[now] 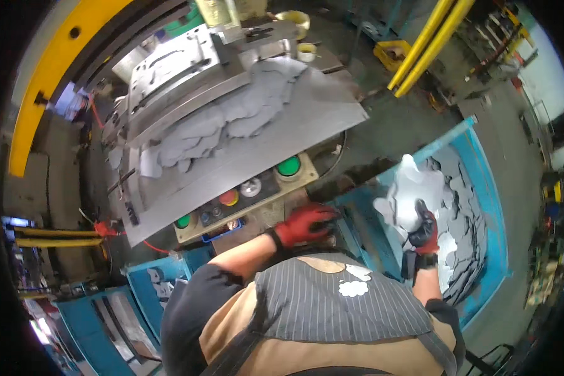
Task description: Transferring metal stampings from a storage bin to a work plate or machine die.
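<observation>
My right hand (426, 230), in a red and black glove, grips some flat grey metal pieces (413, 188) with irregular rounded outlines, its thumb lying on top. They are over a blue bin (496, 216) at the right, which holds many similar dark grey pieces (467, 241). How many pieces are in the hand I cannot tell. My left hand (306, 224), in a red glove, has its fingers stretched to the right and holds nothing visible. It is just in front of a control panel (263, 203) with green buttons and a red one.
Beyond the panel, a sheet-metal table (319, 119) carries a spread pile of flat grey pieces (219, 125). Behind the pile stands a metal die block (175, 59). A yellow machine frame (50, 69) curves at the left; yellow posts (429, 47) rise at upper right. More blue bins (106, 301) stand lower left.
</observation>
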A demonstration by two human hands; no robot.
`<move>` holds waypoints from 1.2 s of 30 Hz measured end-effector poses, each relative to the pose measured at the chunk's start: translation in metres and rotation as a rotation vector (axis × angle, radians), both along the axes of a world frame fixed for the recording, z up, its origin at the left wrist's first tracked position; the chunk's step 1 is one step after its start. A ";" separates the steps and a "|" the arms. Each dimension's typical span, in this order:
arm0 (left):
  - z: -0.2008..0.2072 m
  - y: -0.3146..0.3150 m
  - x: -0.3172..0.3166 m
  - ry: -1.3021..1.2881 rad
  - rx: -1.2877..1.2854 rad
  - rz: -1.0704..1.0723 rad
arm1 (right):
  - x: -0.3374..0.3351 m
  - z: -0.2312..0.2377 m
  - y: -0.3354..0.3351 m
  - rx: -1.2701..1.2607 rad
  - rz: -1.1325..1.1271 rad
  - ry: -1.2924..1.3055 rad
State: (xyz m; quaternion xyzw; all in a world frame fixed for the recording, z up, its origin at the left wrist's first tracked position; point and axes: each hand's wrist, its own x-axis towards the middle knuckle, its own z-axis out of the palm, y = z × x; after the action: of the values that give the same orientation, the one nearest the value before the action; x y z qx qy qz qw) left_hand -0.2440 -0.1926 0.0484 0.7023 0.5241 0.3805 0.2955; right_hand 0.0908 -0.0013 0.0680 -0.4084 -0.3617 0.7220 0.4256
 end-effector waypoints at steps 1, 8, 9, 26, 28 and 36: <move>0.004 -0.031 -0.025 0.038 0.019 0.142 | -0.007 -0.040 0.019 0.357 0.175 -0.208; -0.023 -0.261 -0.149 0.114 -0.063 0.945 | -0.309 0.002 -0.003 0.963 0.501 -0.359; -0.022 -0.274 -0.152 0.112 -0.059 0.998 | -0.341 0.000 0.001 0.960 0.507 -0.431; 0.017 -0.270 -0.167 0.202 -0.018 1.250 | -0.583 0.001 0.149 0.712 0.730 -1.239; 0.022 -0.241 -0.166 0.194 0.034 1.232 | -0.565 0.036 0.140 0.982 0.816 -1.270; 0.040 -0.091 -0.178 0.126 0.193 1.007 | -0.489 -0.065 0.249 0.409 0.321 -0.559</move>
State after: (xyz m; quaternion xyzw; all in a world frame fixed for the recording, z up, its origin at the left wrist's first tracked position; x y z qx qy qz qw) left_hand -0.4220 -0.2835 0.0881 0.4085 0.7766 0.4791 -0.0226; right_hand -0.3983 0.2480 0.0030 -0.4344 -0.6596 0.5532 0.2650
